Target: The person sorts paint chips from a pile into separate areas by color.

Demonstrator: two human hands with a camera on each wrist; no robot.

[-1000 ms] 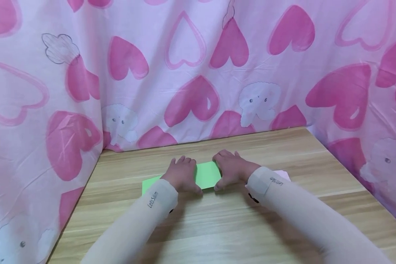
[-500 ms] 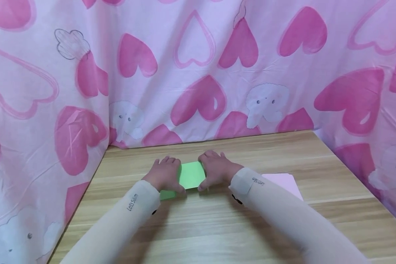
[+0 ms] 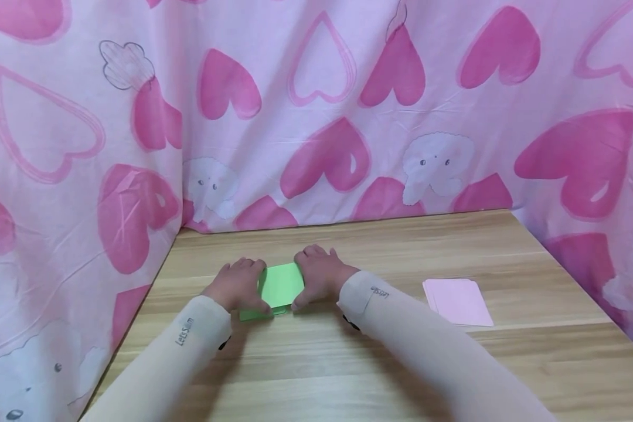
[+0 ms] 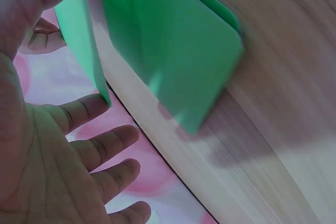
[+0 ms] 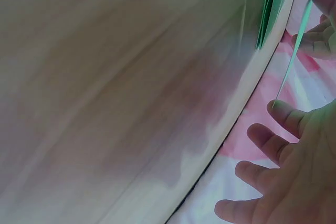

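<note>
A thin green card (image 3: pixel 282 285) is held up between both hands, just above a small pile of green cards (image 3: pixel 255 315) on the table. My left hand (image 3: pixel 237 285) pinches its left edge between thumb and index finger, and my right hand (image 3: pixel 319 274) grips the right edge likewise. In the left wrist view, the lifted card (image 4: pixel 81 40) slants beside the pile (image 4: pixel 178 51), with the other fingers spread apart. Seen from the right wrist, the card (image 5: pixel 294 51) appears nearly edge-on, apart from the pile (image 5: pixel 272 14). The left hand partly hides the pile in the head view.
To the right, a few overlapping pink cards (image 3: pixel 461 302) with rounded corners lie on the wooden table (image 3: pixel 358 363). A pink heart-patterned cloth (image 3: pixel 327 158) hangs along the table's back and sides.
Both hands have carried the green card leftward, over the pile of green cards. The pink cards, earlier mostly behind the right forearm, now show almost whole. The head view has shifted slightly.
</note>
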